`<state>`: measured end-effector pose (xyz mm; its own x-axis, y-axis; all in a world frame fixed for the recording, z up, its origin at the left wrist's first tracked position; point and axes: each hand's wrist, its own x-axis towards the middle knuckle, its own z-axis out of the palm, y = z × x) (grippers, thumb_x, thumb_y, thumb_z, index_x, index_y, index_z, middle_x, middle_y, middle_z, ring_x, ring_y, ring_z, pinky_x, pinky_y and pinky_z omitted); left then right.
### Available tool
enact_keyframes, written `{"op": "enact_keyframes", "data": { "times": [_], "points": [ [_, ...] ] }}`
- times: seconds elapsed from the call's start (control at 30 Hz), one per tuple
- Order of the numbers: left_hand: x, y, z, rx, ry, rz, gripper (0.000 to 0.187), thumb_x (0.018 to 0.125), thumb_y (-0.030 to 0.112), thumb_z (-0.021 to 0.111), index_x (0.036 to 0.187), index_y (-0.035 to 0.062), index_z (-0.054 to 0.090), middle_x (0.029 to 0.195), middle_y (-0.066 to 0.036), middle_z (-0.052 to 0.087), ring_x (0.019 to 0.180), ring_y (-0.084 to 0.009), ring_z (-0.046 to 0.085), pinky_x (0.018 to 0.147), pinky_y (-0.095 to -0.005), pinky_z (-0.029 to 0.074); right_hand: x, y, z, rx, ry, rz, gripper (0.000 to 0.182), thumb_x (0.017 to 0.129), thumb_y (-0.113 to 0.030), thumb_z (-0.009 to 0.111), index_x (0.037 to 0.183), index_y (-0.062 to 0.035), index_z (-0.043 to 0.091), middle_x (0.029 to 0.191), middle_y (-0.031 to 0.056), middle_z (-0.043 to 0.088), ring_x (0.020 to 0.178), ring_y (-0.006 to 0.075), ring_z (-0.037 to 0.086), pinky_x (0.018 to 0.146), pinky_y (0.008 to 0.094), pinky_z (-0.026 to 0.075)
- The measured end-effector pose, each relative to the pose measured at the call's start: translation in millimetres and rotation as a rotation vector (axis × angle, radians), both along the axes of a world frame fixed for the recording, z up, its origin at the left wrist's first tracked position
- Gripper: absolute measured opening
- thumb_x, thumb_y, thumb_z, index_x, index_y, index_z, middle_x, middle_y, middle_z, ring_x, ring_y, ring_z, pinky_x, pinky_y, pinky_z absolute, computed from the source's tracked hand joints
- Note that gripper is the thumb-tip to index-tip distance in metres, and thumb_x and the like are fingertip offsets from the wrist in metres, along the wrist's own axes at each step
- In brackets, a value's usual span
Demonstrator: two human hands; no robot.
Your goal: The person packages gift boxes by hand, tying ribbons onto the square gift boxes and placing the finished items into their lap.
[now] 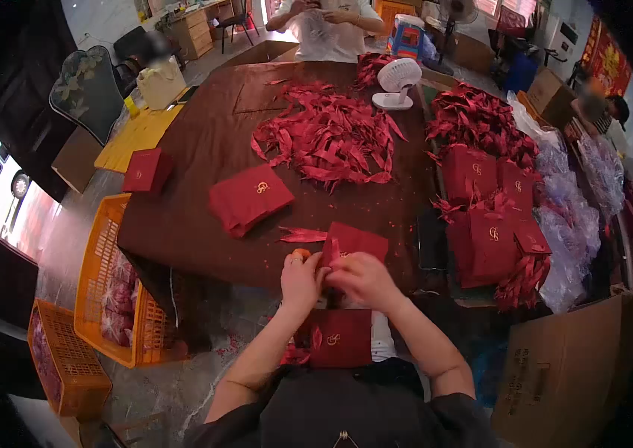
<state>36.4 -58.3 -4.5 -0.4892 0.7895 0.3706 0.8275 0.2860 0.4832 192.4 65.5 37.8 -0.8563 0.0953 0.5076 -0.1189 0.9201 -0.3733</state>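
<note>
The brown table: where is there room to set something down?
Bare tabletop lies between the red box and the ribbon pile, and left of the stacked red bags toward the near edge. A narrower strip runs right of the pile. It's crowded where the left hand and right hand work at another bag beside loose ribbon.

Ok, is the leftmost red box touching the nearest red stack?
Apart. The head view shows brown cloth between the red box and the red stack.

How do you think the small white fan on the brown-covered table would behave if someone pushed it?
The white fan would probably feel light, as it is small and looks like plastic. Pushed at its round head, it might tip, since that stands raised over a low base. The base looks stiff and flat, so it seems unlikely to roll.
</note>
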Motion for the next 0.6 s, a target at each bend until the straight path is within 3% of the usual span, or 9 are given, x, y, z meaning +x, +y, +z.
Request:
{"op": "enact_keyframes", "data": {
  "times": [0.03,0.1,0.17,0.3,0.37,0.4,0.5,0.53,0.6],
  "points": [
    [-1,1,-2,0.033,-0.012,-0.025,0.036,0.083,0.024,0.075,0.115,0.0089,0.069,0.105,-0.018,0.059,0.099,-0.0363,0.057,0.082,-0.0452,0.050,3,-8,-5,0.051,-0.069,0.148,0.040,0.076,-0.011,0.071,0.115,-0.0139,0.066,0.122,0.0052,0.063,0.109,0.0297,0.061,0.095,0.0415,0.048],
    [-5,2,-11,0.050,-0.013,-0.031,0.037,0.084,0.025,0.074,0.117,0.0096,0.070,0.106,-0.016,0.060,0.101,-0.0357,0.057,0.084,-0.0450,0.050,7,-13,-33,0.146,-0.175,0.127,0.040,0.076,-0.018,0.071,0.116,-0.0152,0.064,0.127,0.0046,0.060,0.110,0.0276,0.060,0.095,0.0406,0.048],
    [1,0,4,-0.049,-0.079,-0.013,0.035,0.084,0.025,0.076,0.116,0.0087,0.071,0.104,-0.016,0.059,0.099,-0.0358,0.058,0.085,-0.0452,0.049,13,2,-38,0.212,-0.228,0.195,0.038,0.079,-0.015,0.068,0.117,-0.0124,0.064,0.129,0.0065,0.054,0.114,0.0244,0.055,0.092,0.0374,0.047],
    [5,-1,4,-0.008,-0.008,-0.073,0.036,0.087,0.020,0.073,0.118,0.0044,0.069,0.102,-0.019,0.058,0.095,-0.0374,0.058,0.082,-0.0450,0.049,16,2,-35,0.329,-0.324,0.190,0.026,0.077,-0.019,0.072,0.101,-0.0088,0.067,0.127,0.0071,0.055,0.116,0.0259,0.053,0.088,0.0380,0.048],
    [7,-3,3,-0.036,0.077,-0.066,0.040,0.086,0.020,0.073,0.122,0.0028,0.066,0.106,-0.019,0.058,0.098,-0.0375,0.058,0.083,-0.0446,0.049,17,4,-36,0.287,-0.200,0.174,0.019,0.079,-0.019,0.072,0.094,-0.0086,0.068,0.126,0.0071,0.055,0.114,0.0251,0.054,0.081,0.0371,0.051],
    [9,-6,4,-0.040,0.129,-0.059,0.043,0.085,0.019,0.073,0.124,0.0018,0.065,0.108,-0.019,0.058,0.100,-0.0376,0.058,0.083,-0.0443,0.049,14,4,-45,0.155,-0.061,0.171,0.014,0.082,-0.017,0.070,0.093,-0.0094,0.066,0.123,0.0083,0.057,0.108,0.0268,0.057,0.074,0.0379,0.053],
    [4,-8,-4,-0.055,0.129,-0.096,0.050,0.081,0.018,0.074,0.126,-0.0005,0.063,0.111,-0.019,0.057,0.102,-0.0378,0.058,0.084,-0.0439,0.050,19,-11,-19,-0.284,0.189,0.183,0.009,0.090,-0.012,0.065,0.097,-0.0082,0.062,0.111,0.0101,0.061,0.098,0.0302,0.061,0.074,0.0412,0.053],
    [4,-8,-7,-0.044,0.149,-0.088,0.051,0.079,0.017,0.074,0.126,-0.0008,0.063,0.111,-0.018,0.057,0.102,-0.0375,0.058,0.084,-0.0435,0.050,18,-16,-18,-0.276,0.187,0.181,0.009,0.090,-0.012,0.065,0.097,-0.0082,0.062,0.111,0.0101,0.061,0.098,0.0302,0.061,0.074,0.0412,0.053],
    [5,-4,-9,-0.011,0.116,-0.058,0.049,0.076,0.013,0.075,0.122,0.0003,0.063,0.109,-0.018,0.057,0.101,-0.0371,0.059,0.082,-0.0433,0.050,15,-21,-10,-0.565,0.080,0.054,0.013,0.090,-0.010,0.066,0.102,-0.0087,0.064,0.103,0.0098,0.062,0.095,0.0293,0.062,0.074,0.0404,0.053]
  ]
}}
